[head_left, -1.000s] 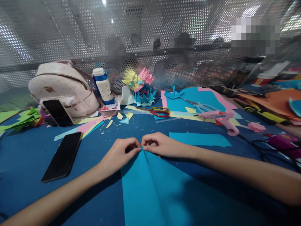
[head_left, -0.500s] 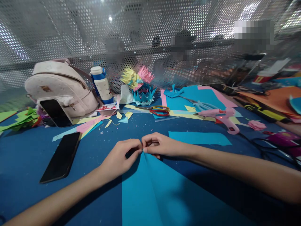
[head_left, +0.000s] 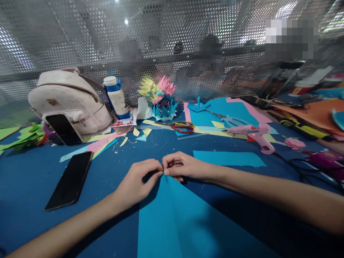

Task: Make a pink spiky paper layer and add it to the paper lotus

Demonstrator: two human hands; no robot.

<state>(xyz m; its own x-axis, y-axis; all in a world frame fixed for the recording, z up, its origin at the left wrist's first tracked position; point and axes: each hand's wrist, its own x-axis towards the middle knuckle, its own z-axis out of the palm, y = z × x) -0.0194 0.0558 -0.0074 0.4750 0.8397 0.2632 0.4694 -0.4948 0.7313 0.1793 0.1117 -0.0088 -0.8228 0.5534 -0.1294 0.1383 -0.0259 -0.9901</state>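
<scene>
A large blue sheet of paper (head_left: 163, 215) comes to a point at its far end, with a soft crease running toward me. My left hand (head_left: 139, 178) pinches that tip between thumb and forefinger. Right beside it, my right hand (head_left: 185, 165) pinches the same tip, its other fingers curled. The two sets of fingertips meet there, so the very end of the paper is hidden. Beyond my right hand lies a blue paper strip (head_left: 228, 158). To the left of my left hand rests a black phone (head_left: 69, 181).
Behind stand a pale backpack (head_left: 67, 96), a bottle (head_left: 116, 98) and folded paper flowers (head_left: 163, 105). Scissors with red and yellow handles (head_left: 182, 126), a pink glue gun (head_left: 255, 134) and paper scraps lie across the blue table (head_left: 24, 179). A perforated metal screen (head_left: 88, 39) closes the back.
Both hands keep their pinch at the paper's tip, nearly still. The near part of the sheet has shifted slightly and its crease looks a little softer.
</scene>
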